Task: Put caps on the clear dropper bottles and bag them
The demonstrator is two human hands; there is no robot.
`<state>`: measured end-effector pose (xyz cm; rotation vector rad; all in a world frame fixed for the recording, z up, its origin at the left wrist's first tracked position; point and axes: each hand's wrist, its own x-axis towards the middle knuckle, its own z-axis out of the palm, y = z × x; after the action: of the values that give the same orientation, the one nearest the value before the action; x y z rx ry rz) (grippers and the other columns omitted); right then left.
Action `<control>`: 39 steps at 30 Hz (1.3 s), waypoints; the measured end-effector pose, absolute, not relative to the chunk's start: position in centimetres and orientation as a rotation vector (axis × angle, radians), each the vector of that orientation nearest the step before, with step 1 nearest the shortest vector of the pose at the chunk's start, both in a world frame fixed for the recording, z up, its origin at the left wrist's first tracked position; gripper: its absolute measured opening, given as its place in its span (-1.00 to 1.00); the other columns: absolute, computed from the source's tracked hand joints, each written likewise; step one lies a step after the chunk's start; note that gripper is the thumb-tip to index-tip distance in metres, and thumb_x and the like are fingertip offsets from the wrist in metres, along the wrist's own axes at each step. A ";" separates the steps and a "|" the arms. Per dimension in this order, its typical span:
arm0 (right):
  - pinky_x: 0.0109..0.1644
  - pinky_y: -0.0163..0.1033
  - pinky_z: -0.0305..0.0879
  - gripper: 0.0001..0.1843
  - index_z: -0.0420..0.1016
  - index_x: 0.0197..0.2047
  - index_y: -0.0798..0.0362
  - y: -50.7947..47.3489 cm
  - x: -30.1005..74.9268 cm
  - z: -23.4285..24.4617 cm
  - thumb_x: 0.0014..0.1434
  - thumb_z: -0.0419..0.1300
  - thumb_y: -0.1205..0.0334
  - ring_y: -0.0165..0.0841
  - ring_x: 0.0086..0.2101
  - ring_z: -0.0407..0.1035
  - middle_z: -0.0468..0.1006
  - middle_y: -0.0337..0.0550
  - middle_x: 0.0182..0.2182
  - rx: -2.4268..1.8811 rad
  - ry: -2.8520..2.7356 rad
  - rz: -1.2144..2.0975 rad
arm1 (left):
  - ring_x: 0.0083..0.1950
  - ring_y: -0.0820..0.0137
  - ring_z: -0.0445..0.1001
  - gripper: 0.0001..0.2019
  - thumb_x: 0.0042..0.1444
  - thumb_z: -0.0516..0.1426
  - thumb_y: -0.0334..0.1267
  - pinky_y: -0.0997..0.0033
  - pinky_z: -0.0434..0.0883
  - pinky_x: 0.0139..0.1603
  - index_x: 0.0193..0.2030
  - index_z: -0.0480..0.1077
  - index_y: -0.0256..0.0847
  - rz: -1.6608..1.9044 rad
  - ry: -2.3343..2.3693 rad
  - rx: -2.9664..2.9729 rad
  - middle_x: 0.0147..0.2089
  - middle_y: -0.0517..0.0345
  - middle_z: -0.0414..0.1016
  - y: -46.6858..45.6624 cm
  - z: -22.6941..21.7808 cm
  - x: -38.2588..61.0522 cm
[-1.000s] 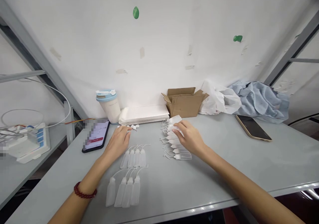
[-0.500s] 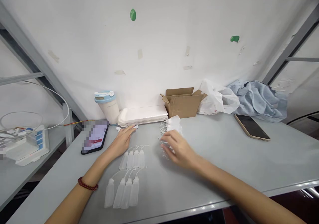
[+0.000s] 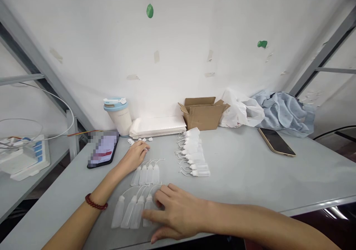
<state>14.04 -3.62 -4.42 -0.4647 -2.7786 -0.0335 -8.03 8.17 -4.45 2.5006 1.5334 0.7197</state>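
My left hand lies on the grey table, fingers curled over some small white caps next to a near row of little plastic bottles. My right hand rests low on the table with fingers spread, its fingertips touching the front row of squeeze bottles. Farther back a column of several small bottles with white tips lies untouched. A red bead bracelet circles my left wrist.
A phone lies left of my left hand, a second phone at the right. Along the wall stand a lidded cup, a stack of white sheets, an open cardboard box, a plastic bag and blue cloth.
My right hand left the column of bottles and swung down and left to the front row. My left hand barely shifted.
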 end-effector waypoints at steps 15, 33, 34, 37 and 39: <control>-0.37 -0.28 0.05 -0.59 0.42 -0.32 0.08 -2.5 16.1 -3.0 0.29 -0.09 -0.02 -0.39 -0.50 0.14 0.31 -0.21 -0.57 -0.462 -2.668 -0.127 | -0.28 0.29 0.51 -0.80 0.01 0.05 -0.19 0.30 0.43 -0.19 -0.33 0.42 -0.24 0.844 1.588 2.131 -0.31 0.06 0.55 6.4 -2.4 -7.1; -0.38 -0.27 0.16 -0.81 0.40 -0.24 0.12 -0.9 17.2 -2.5 0.13 -0.01 0.44 -0.36 -0.45 0.16 0.36 -0.12 -0.47 -0.496 -2.251 0.053 | -0.29 0.43 0.40 -0.81 0.01 0.23 -0.22 0.45 0.34 -0.24 -0.24 0.46 -0.25 0.855 0.985 1.380 -0.26 0.10 0.50 1.1 1.6 -2.8; -0.37 -0.27 0.16 -0.80 0.38 -0.23 0.12 -0.9 17.2 -2.6 0.13 -0.02 0.43 -0.35 -0.45 0.18 0.36 -0.13 -0.48 -0.501 -2.265 0.106 | -0.28 0.42 0.40 -0.82 0.02 0.23 -0.23 0.45 0.34 -0.23 -0.24 0.46 -0.24 0.855 0.972 1.391 -0.25 0.10 0.50 1.0 1.6 -2.8; -0.34 -0.27 0.19 -0.80 0.35 -0.21 0.09 -0.9 17.1 -2.8 0.15 -0.05 0.42 -0.35 -0.43 0.21 0.37 -0.14 -0.47 -0.539 -2.258 0.253 | -0.23 0.39 0.41 -0.84 0.02 0.23 -0.23 0.42 0.35 -0.19 -0.25 0.45 -0.22 0.836 0.978 1.448 -0.22 0.11 0.48 1.0 1.6 -2.8; -0.33 -0.28 0.20 -0.81 0.33 -0.21 0.08 -0.9 17.1 -2.9 0.16 -0.05 0.42 -0.36 -0.42 0.22 0.37 -0.15 -0.45 -0.578 -2.224 0.326 | -0.19 0.37 0.41 -0.85 0.02 0.22 -0.23 0.41 0.35 -0.15 -0.26 0.45 -0.22 0.816 1.002 1.497 -0.23 0.12 0.48 1.1 1.7 -2.7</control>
<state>17.12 -0.88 -2.86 -0.5775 -2.2243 0.3264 -2.75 1.05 1.67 1.4971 1.0015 0.8164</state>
